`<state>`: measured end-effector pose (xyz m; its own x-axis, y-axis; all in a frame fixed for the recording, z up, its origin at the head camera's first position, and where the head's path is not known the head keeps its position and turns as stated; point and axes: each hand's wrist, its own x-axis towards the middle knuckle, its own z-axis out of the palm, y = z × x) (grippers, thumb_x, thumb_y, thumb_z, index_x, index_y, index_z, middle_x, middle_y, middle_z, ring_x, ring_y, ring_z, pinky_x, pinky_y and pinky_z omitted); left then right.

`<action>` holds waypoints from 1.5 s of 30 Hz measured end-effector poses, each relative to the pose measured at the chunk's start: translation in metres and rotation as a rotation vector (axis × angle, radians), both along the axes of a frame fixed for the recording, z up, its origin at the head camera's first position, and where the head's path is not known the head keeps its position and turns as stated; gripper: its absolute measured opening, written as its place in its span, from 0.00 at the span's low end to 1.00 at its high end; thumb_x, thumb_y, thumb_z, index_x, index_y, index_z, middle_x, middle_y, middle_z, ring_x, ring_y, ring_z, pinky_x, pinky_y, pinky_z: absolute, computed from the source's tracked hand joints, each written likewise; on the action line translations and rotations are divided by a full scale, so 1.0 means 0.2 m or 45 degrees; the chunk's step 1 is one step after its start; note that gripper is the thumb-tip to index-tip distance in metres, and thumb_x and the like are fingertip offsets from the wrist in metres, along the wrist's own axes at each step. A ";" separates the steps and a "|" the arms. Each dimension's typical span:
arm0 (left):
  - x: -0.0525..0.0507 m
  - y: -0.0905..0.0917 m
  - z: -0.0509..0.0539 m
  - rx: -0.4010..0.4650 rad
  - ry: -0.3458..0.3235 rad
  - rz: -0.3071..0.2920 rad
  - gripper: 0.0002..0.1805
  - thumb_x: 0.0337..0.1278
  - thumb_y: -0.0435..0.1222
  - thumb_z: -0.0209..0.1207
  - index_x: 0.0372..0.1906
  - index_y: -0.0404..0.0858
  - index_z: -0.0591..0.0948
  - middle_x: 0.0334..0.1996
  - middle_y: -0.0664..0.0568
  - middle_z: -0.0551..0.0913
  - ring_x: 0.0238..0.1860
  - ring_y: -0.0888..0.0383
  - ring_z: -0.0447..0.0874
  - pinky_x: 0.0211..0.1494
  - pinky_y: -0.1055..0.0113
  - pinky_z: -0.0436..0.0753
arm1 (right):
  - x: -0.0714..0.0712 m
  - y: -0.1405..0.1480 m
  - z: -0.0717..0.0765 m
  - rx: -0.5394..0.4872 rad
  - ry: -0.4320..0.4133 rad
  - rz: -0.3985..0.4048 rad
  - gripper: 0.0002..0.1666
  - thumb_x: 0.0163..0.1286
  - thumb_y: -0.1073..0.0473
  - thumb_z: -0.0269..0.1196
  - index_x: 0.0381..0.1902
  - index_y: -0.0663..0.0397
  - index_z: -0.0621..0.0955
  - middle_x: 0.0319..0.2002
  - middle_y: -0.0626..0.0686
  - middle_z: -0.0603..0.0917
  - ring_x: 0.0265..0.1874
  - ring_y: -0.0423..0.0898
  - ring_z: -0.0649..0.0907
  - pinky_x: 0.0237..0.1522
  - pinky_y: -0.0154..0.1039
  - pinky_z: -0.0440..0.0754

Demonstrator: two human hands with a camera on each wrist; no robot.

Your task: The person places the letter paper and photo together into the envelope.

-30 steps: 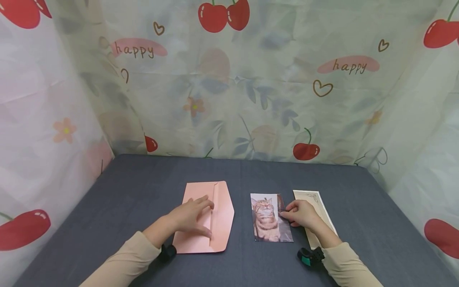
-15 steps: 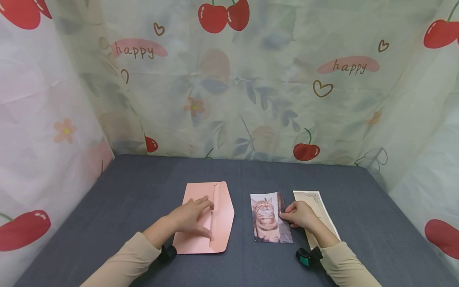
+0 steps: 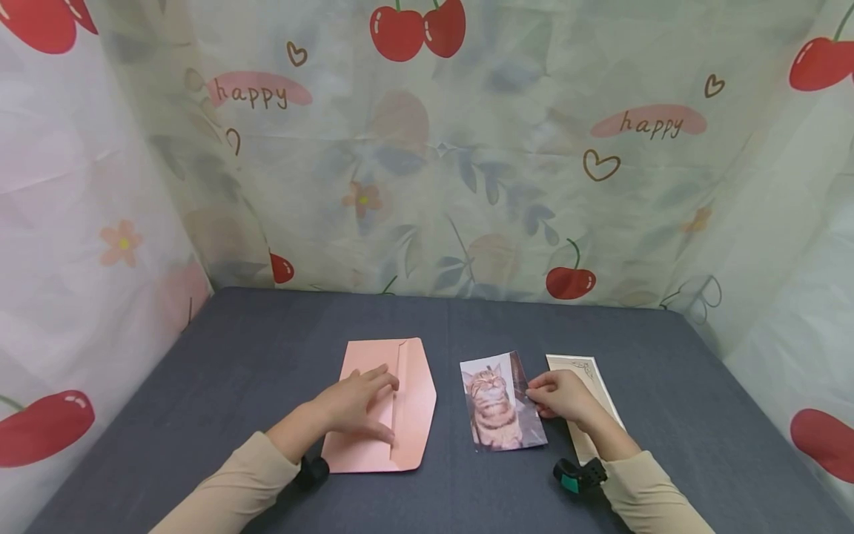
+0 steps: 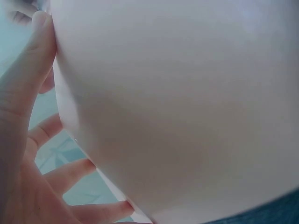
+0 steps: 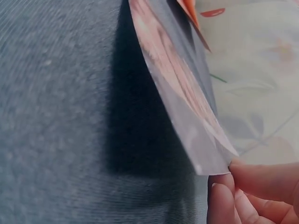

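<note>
On the head feed I read the cat photo (image 3: 494, 408), lower right of centre, immediately left of the right hand (image 3: 563, 394) pinching its edge, long axis near-vertical, while the left hand (image 3: 353, 400), fingers spread, rests on the pink envelope (image 3: 411, 404).

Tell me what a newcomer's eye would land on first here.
Probably the cat photo, right of centre in the head view, its edge pinched by the right hand. Next, the pink envelope to its left, with the left hand on it. Then the red cherry pair at the top of the backdrop.
</note>
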<state>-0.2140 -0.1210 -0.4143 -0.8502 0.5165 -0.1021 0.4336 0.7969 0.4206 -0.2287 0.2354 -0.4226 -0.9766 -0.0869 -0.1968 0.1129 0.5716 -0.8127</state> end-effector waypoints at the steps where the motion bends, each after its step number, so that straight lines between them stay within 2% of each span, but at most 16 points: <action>1: 0.00 0.00 0.00 0.000 0.001 -0.001 0.38 0.32 0.60 0.69 0.53 0.49 0.71 0.70 0.40 0.61 0.65 0.30 0.63 0.62 0.39 0.69 | 0.00 0.00 0.00 -0.012 0.001 -0.001 0.13 0.63 0.67 0.59 0.41 0.74 0.77 0.20 0.47 0.79 0.18 0.36 0.77 0.22 0.29 0.80; 9: 0.00 0.00 0.00 -0.003 0.001 0.002 0.38 0.32 0.60 0.69 0.53 0.50 0.71 0.70 0.40 0.60 0.65 0.30 0.62 0.63 0.39 0.68 | -0.01 0.01 0.05 -0.057 0.024 0.034 0.15 0.64 0.65 0.59 0.44 0.75 0.75 0.23 0.47 0.80 0.21 0.36 0.78 0.25 0.30 0.82; 20: -0.01 0.00 -0.01 -0.009 0.005 -0.013 0.38 0.33 0.60 0.69 0.53 0.50 0.70 0.70 0.41 0.60 0.66 0.34 0.62 0.66 0.39 0.64 | -0.01 0.00 0.11 -0.054 0.024 0.017 0.17 0.65 0.63 0.59 0.46 0.74 0.75 0.28 0.51 0.82 0.23 0.38 0.79 0.29 0.32 0.83; 35: -0.02 0.00 -0.02 -0.020 0.012 -0.042 0.39 0.33 0.61 0.68 0.53 0.48 0.70 0.70 0.40 0.61 0.67 0.41 0.65 0.70 0.41 0.59 | -0.03 -0.04 0.13 -0.095 0.048 0.038 0.18 0.65 0.62 0.60 0.47 0.73 0.75 0.28 0.52 0.83 0.24 0.39 0.80 0.31 0.33 0.84; 45: -0.02 0.00 -0.02 -0.020 0.022 -0.040 0.39 0.33 0.60 0.69 0.53 0.48 0.71 0.69 0.40 0.62 0.67 0.42 0.65 0.71 0.42 0.58 | -0.01 -0.08 0.16 -0.096 0.084 0.067 0.18 0.65 0.62 0.60 0.45 0.74 0.76 0.28 0.53 0.83 0.23 0.39 0.80 0.30 0.32 0.84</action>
